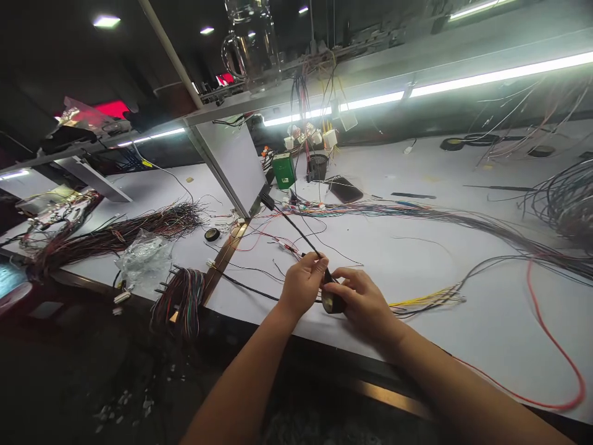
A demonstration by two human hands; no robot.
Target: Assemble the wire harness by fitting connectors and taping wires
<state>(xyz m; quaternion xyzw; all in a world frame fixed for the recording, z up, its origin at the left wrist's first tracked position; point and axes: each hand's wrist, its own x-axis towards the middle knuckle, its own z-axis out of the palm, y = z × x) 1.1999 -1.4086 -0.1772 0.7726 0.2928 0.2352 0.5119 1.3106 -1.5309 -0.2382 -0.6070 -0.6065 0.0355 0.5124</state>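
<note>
Near the table's front edge, my left hand (303,283) is closed round a black cable (296,228), which runs up and left to a black connector (267,201) beside the white upright panel. Just to its right, my right hand (364,301) is closed on a roll of black tape (332,303), held close against the cable. The fingers of both hands nearly meet there. Behind the hands lie thin wires with small red and white parts (288,247). Yellow and black wires (426,300) extend to the right of my right hand.
A white table (407,247) carries a long wire bundle (393,210), a phone (345,189), a green box (283,171) and a black cup (317,167). Brown wire bundles (120,238) and clear plastic (146,256) lie left. A white panel (234,161) stands centre-left; connectors hang above.
</note>
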